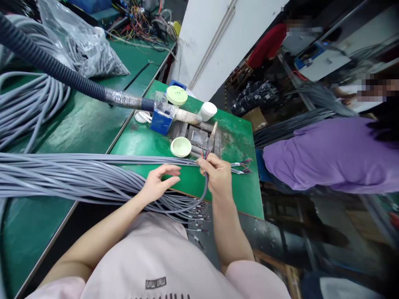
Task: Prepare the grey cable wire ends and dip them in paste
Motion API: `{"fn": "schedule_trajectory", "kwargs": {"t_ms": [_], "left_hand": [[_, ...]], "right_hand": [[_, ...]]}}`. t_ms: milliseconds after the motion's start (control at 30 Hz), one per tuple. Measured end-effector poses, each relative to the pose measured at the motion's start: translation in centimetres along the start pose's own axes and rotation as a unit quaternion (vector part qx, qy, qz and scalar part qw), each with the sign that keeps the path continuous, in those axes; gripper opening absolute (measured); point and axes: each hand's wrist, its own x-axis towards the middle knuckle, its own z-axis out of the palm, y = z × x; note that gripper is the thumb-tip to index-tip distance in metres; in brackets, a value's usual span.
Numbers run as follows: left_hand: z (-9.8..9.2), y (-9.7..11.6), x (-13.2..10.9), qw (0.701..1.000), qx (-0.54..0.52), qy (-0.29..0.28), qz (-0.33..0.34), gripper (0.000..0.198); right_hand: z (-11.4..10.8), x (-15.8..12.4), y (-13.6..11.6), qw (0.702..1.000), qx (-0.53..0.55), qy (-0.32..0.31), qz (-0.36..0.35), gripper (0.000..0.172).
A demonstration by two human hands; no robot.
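My right hand is closed on the end of a grey cable, and its thin coloured wires stick up above my fingertips. To the left, my left hand is held over the cables with thumb and fingers apart and nothing between them. A large bundle of grey cables runs in from the left beneath it. Several stripped cable ends lie on the green table to the right of my right hand. Just beyond my hands sits a small square metal pot, with a pale green round dish beside it.
A ribbed hose crosses from the upper left to a blue block. Behind stand a white jar and a round green lid. Coiled cables lie at left. A person in purple is at right.
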Motion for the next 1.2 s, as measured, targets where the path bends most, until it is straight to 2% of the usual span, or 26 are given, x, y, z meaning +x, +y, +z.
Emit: {"fn": "schedule_trajectory", "kwargs": {"t_ms": [100,200,300,367,433,600,733,800,933,1033,1133,1200], "left_hand": [[2.0,-0.1,0.0,0.987,-0.154,0.019,-0.035,0.031],[3.3,0.1,-0.3,0.97,-0.228,0.07,-0.041,0.019],[3.8,1.0,-0.8,0.954,-0.281,0.089,-0.06,0.015],[3.7,1.6,-1.1,0.939,-0.32,0.096,-0.086,0.017],[3.5,2.0,-1.3,0.92,-0.363,0.087,-0.12,0.018],[3.9,1.6,-1.9,0.88,-0.41,0.009,-0.238,0.014],[4.4,1.1,-2.6,0.904,-0.378,-0.013,-0.197,0.026],[4.4,0.9,-3.0,0.921,-0.348,-0.027,-0.174,0.032],[3.9,0.5,-3.5,0.947,-0.275,-0.035,-0.16,0.035],[3.6,0.6,-3.7,0.961,-0.224,-0.075,-0.142,0.03],[3.6,1.0,-3.9,0.97,-0.172,-0.12,-0.123,0.029],[3.6,1.3,-4.0,0.972,-0.143,-0.139,-0.123,0.03]], "right_hand": [[1.5,-2.1,-0.3,0.999,0.033,-0.033,0.023,0.034],[2.3,-3.1,-0.5,0.997,0.041,-0.057,0.03,0.035],[2.5,-3.8,-0.6,0.992,0.076,-0.084,0.05,0.03],[2.6,-4.4,-0.7,0.988,0.101,-0.099,0.07,0.019],[2.9,-5.2,-0.6,0.987,0.111,-0.089,0.075,0.013],[3.9,-7.1,-0.1,0.993,0.112,-0.015,0.021,0.027],[4.0,-7.5,-0.1,0.997,0.063,0.037,0.015,0.034],[3.5,-7.4,-0.4,0.999,0.022,0.029,0.002,0.029],[1.4,-6.6,-1.8,0.99,-0.121,-0.046,-0.065,0.014],[-0.3,-5.5,-3.3,0.972,-0.183,-0.088,-0.114,0.015],[-1.1,-4.4,-4.5,0.969,-0.161,-0.164,-0.089,0.022],[-1.1,-4.1,-4.9,0.97,-0.129,-0.199,-0.06,0.018]]}}
